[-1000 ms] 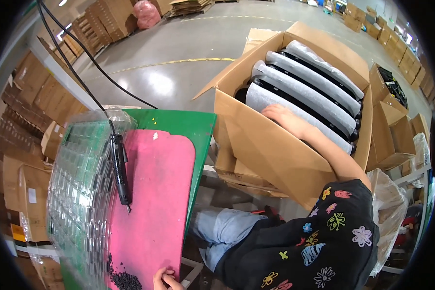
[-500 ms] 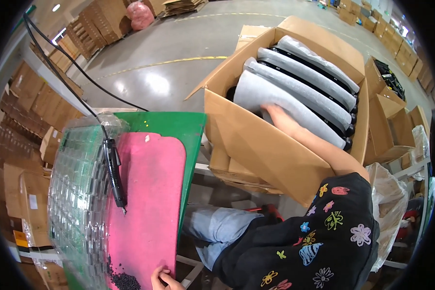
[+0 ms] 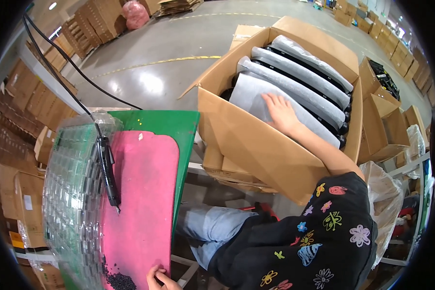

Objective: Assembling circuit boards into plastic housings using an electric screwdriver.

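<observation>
My right hand (image 3: 281,113) lies with fingers spread on the nearest of several curved, black-edged parts covered in whitish wrapping (image 3: 251,94). These parts stand in a slanted row inside an open cardboard box (image 3: 261,150). My left hand (image 3: 162,279) is at the lower right edge of a pink mat (image 3: 142,193), fingers loosely bent and apart, nothing visible in them; the lower frame edge cuts it off. Small black pieces (image 3: 121,280) lie heaped on the mat beside it. A black electric screwdriver (image 3: 108,171) hangs from its cable over the mat's left side.
Clear plastic trays (image 3: 70,188) are stacked left of the mat, over a green board (image 3: 166,118). Open cartons (image 3: 384,128) and a plastic bag (image 3: 382,193) stand at the right. Stacked cardboard (image 3: 94,24) lines the far left, beyond a grey floor.
My right hand has risen from the near side of the closest wrapped part onto its face, fingers spreading. The whole view has shifted slightly; my left hand stays by the mat's edge.
</observation>
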A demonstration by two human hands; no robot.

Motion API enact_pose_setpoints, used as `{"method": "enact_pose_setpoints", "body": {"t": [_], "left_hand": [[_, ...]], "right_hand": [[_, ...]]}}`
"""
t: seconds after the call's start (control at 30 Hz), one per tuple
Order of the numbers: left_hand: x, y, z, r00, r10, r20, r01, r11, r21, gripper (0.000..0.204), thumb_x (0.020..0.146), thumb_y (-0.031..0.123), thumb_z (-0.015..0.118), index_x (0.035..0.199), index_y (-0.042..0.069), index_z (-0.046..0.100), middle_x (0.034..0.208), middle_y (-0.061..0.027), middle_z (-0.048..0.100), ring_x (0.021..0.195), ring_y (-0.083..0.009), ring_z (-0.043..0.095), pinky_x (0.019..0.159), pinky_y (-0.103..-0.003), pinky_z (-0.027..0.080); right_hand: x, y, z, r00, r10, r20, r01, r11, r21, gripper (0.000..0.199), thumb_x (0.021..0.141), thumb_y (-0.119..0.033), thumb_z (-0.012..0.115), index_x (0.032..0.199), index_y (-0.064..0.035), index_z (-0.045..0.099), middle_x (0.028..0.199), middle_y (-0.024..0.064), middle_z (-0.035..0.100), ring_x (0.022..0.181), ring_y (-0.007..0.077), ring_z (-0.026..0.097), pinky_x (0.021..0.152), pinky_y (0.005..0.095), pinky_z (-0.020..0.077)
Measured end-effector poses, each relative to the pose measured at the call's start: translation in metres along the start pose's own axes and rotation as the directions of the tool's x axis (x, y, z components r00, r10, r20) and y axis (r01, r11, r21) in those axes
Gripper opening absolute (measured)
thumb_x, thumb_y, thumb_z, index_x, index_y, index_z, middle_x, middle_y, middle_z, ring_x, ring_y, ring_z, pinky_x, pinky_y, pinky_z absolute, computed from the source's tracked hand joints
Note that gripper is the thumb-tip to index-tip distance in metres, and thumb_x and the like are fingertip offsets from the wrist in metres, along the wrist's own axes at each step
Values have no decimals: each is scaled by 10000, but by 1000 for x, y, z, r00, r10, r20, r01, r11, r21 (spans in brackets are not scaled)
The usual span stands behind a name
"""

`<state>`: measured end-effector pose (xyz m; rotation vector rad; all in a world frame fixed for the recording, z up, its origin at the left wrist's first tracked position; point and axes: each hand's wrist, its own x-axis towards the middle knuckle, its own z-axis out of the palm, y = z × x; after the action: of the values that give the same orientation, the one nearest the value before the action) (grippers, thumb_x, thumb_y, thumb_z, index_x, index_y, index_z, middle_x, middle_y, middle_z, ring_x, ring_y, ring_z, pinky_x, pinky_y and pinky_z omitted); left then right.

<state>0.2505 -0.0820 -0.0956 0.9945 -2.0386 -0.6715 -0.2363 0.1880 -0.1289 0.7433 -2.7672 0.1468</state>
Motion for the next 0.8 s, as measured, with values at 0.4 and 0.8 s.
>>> {"method": "enact_pose_setpoints", "body": {"t": [0.4, 0.8], "left_hand": [[1, 22, 3, 998, 49, -27, -47, 997, 67, 175, 882, -33, 532, 917, -31, 704, 797, -120, 690, 706, -211, 640, 687, -323, 537], [-2, 12, 4, 989, 121, -83, -116, 991, 65, 166, 890, -29, 541, 913, -25, 705, 802, -127, 696, 703, -220, 643, 684, -327, 540]], "right_hand": [[-4, 9, 17, 806, 135, 576, -176, 984, 16, 288, 813, -99, 583, 1055, -2, 705, 1027, 228, 682, 1017, 332, 673, 770, 479, 560], [-37, 2, 109, 967, -249, -57, 208, 898, -388, 646, 867, -235, 568, 1438, 14, 396, 1291, 214, 529, 1167, 384, 533, 996, 503, 445]]}}
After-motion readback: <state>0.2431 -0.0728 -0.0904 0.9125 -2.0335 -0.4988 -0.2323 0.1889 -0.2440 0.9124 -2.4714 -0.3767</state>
